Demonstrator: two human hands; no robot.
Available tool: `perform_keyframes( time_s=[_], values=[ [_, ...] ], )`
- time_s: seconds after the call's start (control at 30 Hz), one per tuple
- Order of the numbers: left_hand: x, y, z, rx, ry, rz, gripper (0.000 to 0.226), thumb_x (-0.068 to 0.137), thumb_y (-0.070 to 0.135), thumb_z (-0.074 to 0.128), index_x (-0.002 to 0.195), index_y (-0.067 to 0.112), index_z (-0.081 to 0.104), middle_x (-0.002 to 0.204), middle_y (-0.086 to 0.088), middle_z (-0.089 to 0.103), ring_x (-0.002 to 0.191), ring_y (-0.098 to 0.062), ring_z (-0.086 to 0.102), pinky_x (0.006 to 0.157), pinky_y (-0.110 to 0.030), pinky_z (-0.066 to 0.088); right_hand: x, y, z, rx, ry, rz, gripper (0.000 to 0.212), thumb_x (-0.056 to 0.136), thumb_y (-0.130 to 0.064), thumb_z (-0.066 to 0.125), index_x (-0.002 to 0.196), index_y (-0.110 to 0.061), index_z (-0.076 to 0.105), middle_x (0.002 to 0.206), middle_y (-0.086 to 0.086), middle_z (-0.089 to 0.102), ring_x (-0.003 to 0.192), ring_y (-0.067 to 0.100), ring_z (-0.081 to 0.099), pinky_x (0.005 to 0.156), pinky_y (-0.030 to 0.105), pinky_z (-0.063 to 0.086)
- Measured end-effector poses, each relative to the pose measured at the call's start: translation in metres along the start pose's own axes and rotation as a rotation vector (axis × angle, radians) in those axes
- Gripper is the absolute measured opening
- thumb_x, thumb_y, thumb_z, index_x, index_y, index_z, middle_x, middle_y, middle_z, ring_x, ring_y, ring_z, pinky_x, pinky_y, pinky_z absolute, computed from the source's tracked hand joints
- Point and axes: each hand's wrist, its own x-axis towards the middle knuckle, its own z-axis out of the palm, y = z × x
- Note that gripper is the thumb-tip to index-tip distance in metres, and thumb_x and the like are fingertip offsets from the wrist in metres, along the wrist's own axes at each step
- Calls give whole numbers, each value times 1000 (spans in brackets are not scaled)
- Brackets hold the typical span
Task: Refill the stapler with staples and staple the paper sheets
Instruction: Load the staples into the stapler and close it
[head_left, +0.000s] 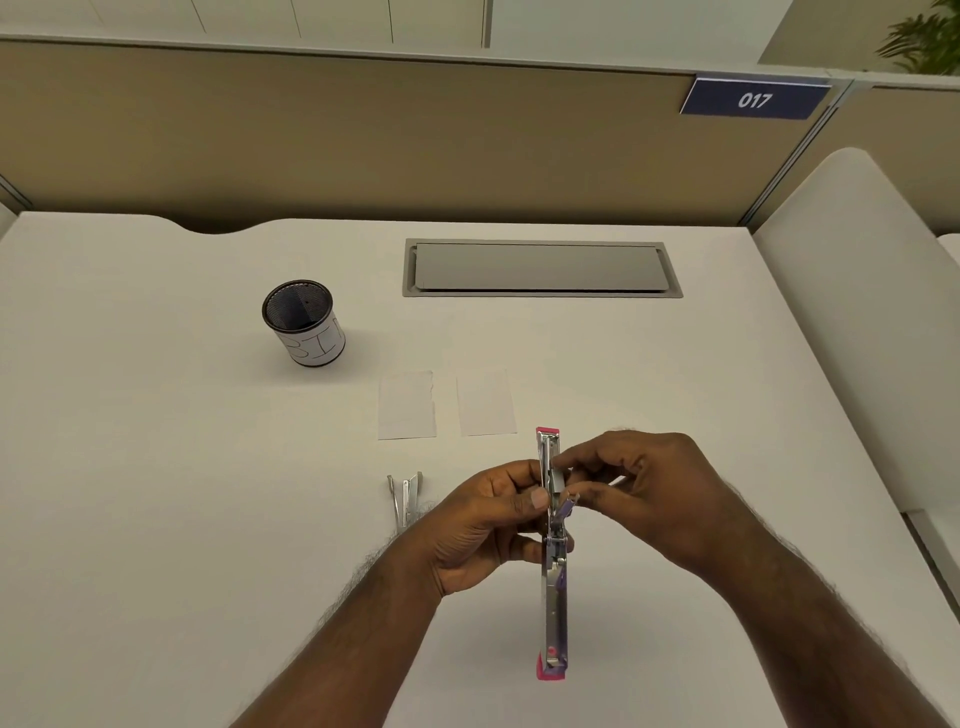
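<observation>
Head view: stapler (551, 597), opened flat, is held above the near desk (208, 467), gripped mid-body by left hand (483, 525), right hand (644, 493) pinching its hinge; rigid, light, judged best held by its metal sides

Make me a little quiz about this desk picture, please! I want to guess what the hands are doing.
1. True or false: the stapler is folded shut on the table.
2. How many paper sheets lie flat on the table? A) one B) two C) four
3. Fill in: the spare staples lie beside the ___ hand.

Key
1. False. It is swung open, lifted, in the grip of the left hand; the right hand pinches at its middle.
2. B. The second sheet lies just right of the first.
3. Left.
</observation>
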Motion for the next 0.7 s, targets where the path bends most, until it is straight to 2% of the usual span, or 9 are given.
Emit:
perform_keyframes(
  time_s=[0.23, 0.4, 0.57, 0.7],
  values=[
    [1, -1, 1, 26, 13, -3, 27, 91, 17, 63, 117, 13, 66, 96, -4, 70, 80, -23, 70, 68, -31, 58, 0, 0, -1, -108, -50, 14, 24, 79, -26, 77, 102, -32, 72, 88, -19, 66, 84, 1, 66, 77, 27, 57],
    [2, 0, 2, 81, -3, -13, 27, 91, 17, 64, 117, 15, 66, 96, -2, 69, 82, -24, 70, 71, -32, 58, 3, 0, -4, -135, -83, 18, 19, 79, -24, 77, 95, -31, 71, 83, -15, 67, 81, 5, 66, 75, 34, 58],
    [3, 0, 3, 83, -3, -21, 24, 91, 16, 63, 115, 17, 68, 96, -1, 70, 82, -24, 70, 70, -31, 58, 5, 1, -6, -142, -126, 6, 18, 79, -21, 77, 94, -30, 71, 82, -17, 66, 79, 3, 65, 73, 24, 57],
    [4, 2, 2, 78, -1, -27, 25, 90, 17, 63, 115, 18, 68, 97, -2, 70, 83, -24, 70, 71, -32, 58, 4, 3, -7, -58, -102, -20, 27, 78, -19, 79, 87, -39, 64, 83, -16, 67, 80, 1, 65, 63, 11, 51]
  ],
)
